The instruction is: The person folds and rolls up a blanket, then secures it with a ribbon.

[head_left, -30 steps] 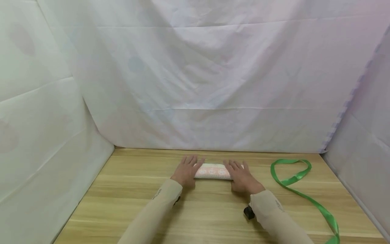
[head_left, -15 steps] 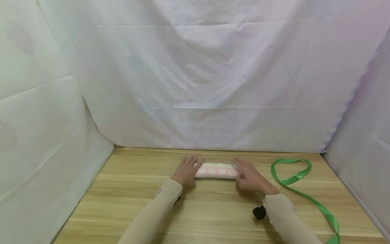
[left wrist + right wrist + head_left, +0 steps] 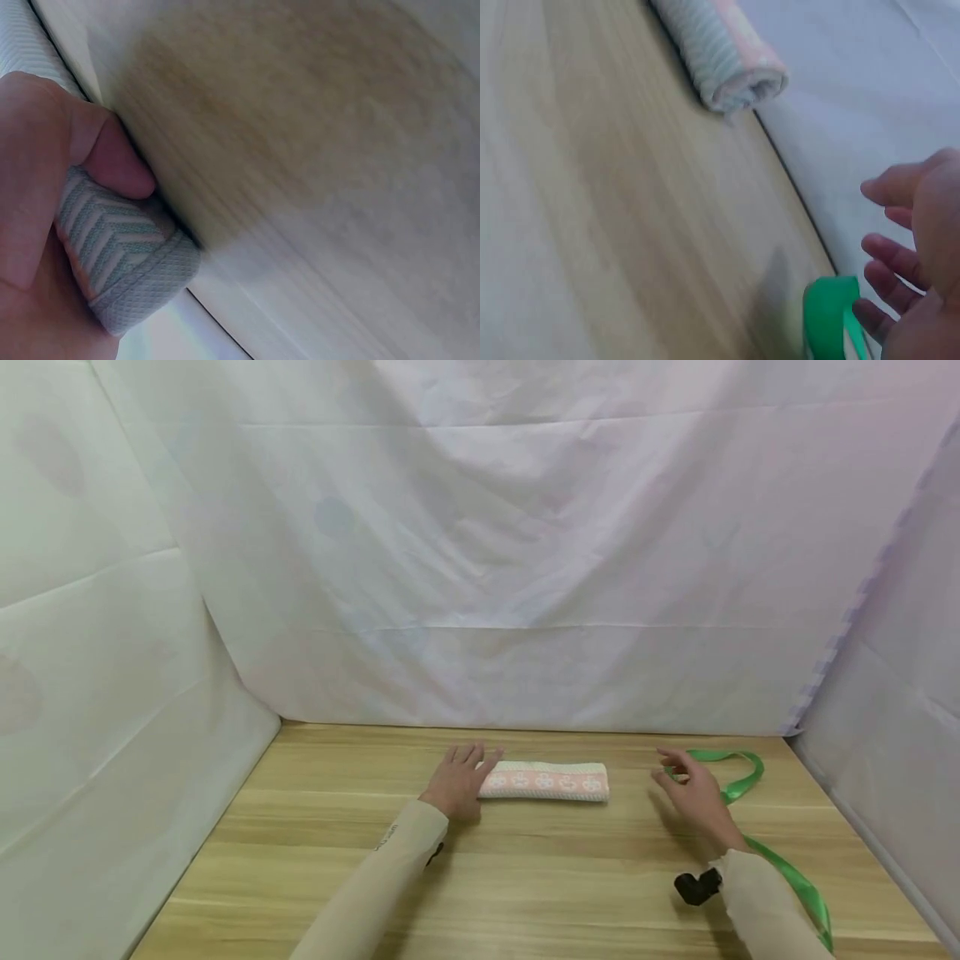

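A rolled towel (image 3: 551, 781), white with a pink patterned band, lies crosswise on the wooden table. My left hand (image 3: 457, 781) grips its left end, which it hides in the head view. From the left wrist, a digit bends over the towel (image 3: 124, 244) with its tip down at the tabletop. My right hand (image 3: 697, 797) is away from the towel, fingers loosely bent and holding nothing. It hovers over or beside a green ribbon (image 3: 791, 877) and covers part of it. In the right wrist view the ribbon (image 3: 825, 319) shows near the fingertips, and the towel's coiled end faces that camera.
Pale cloth (image 3: 525, 677) hangs behind the wooden table (image 3: 540, 885) and along both sides. A small black device (image 3: 697, 887) sits at my right wrist. The ribbon runs from the back right to the front right of the table.
My right hand has let go of the towel's right end and moved right to the ribbon, uncovering that end. My left hand stays in place on the towel.
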### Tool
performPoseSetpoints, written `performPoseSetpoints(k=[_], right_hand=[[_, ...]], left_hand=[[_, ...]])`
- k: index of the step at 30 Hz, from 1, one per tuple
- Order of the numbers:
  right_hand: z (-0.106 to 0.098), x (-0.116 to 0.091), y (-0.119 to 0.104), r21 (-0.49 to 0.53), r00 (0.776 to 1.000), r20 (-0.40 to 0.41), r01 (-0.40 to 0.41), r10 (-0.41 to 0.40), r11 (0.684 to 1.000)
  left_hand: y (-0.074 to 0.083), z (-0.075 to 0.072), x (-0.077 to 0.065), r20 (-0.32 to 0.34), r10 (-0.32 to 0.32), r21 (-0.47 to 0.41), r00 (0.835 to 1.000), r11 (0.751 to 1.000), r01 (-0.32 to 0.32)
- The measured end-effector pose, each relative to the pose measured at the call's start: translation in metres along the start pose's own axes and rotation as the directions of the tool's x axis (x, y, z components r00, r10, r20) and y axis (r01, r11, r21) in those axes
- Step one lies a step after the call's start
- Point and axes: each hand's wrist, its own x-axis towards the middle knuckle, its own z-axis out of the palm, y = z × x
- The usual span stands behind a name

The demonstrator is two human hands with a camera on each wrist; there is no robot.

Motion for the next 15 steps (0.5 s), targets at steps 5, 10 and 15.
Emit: performPoseSetpoints(k=[5,10,15], right_hand=[[-0.002,-0.007,0.011,0.007,0.99,-0.015,-0.137,0.137,0.991],[0.0,-0.011,0.02,-0.059,0.983,-0.044,-0.181,0.179,0.982],[0.001,-0.012,0.025,-0.074,0.978,-0.067,-0.202,0.197,0.977]], left_hand=[[-0.001,0.0,0.0,-0.005,-0.007,0.032,1.0,0.999,0.007],[0.0,0.0,0.0,-0.008,-0.004,0.041,1.0,0.999,0.005],[0.001,-0.001,0.0,-0.006,-0.009,0.04,1.0,0.999,0.009]])
